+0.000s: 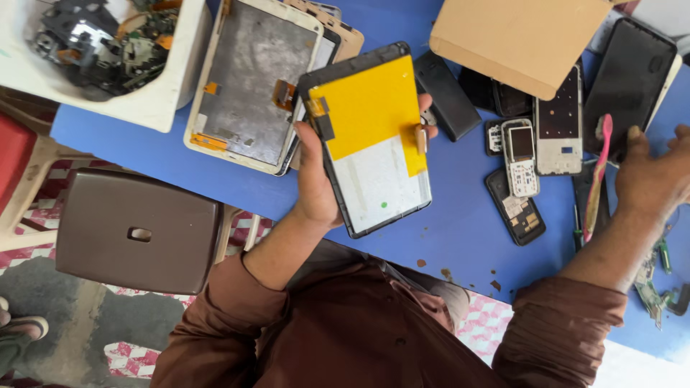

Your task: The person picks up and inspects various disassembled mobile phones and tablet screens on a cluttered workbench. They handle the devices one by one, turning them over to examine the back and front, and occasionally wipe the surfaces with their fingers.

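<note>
Left hand [316,179] clamped round tablet panel [370,136] — held above blue table [460,215], yellow backing up. Right hand [658,176] spread by pink toothbrush [596,179], grip unclear. Best: hold panel by edges, spare orange ribbon [284,93].

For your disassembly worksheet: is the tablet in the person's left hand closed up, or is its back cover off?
Off: the tablet shows a bare yellow-and-white backing and ribbon cable, gripped by the left hand.

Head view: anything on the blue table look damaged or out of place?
Yes. The tablet panel in the left hand is stripped, its yellow backing and loose orange ribbon cables bared. Opened phones lie scattered near the right hand, and the blue table has small brown chips at its near edge.
</note>
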